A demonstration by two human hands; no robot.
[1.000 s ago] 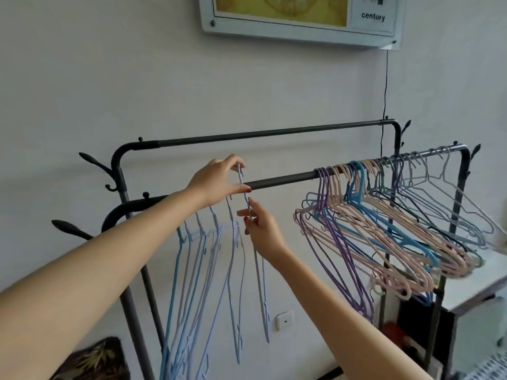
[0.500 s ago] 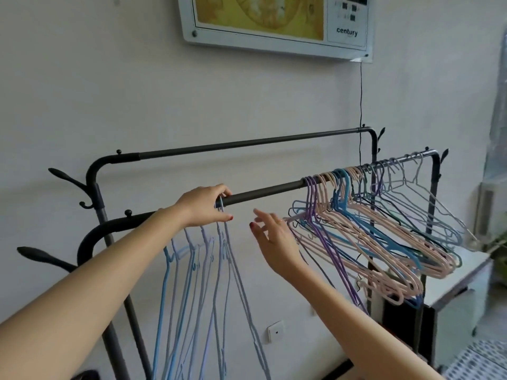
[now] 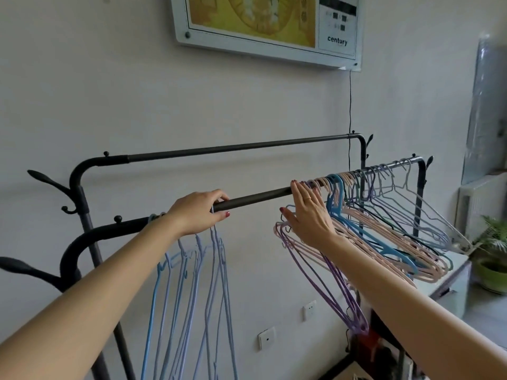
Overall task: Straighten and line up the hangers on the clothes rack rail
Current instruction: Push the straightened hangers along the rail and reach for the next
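Note:
The black rack's front rail [image 3: 252, 198] crosses the view, with a higher back rail [image 3: 241, 148] behind it. Several light blue hangers [image 3: 192, 283] hang straight down at the rail's left part. My left hand [image 3: 197, 212] is closed on the hook of the rightmost one, against the rail. At the right a tangled bunch of purple, pink and blue hangers [image 3: 384, 242] hangs slanted and overlapping. My right hand [image 3: 307, 215] lies with spread fingers on the purple hangers [image 3: 329, 286] at the bunch's left end, fingertips at the rail.
Curved coat hooks [image 3: 46, 179] stick out from the rack's left post. A framed poster [image 3: 266, 23] hangs on the wall above, with a thin cable [image 3: 350, 105] running down. A white cabinet [image 3: 450, 275], a potted plant [image 3: 493, 259] and a radiator [image 3: 482, 198] stand at the right.
My right hand let go near the blue hanger and moved right onto the purple hangers of the bunch. My left hand stayed on the blue hanger's hook at the rail.

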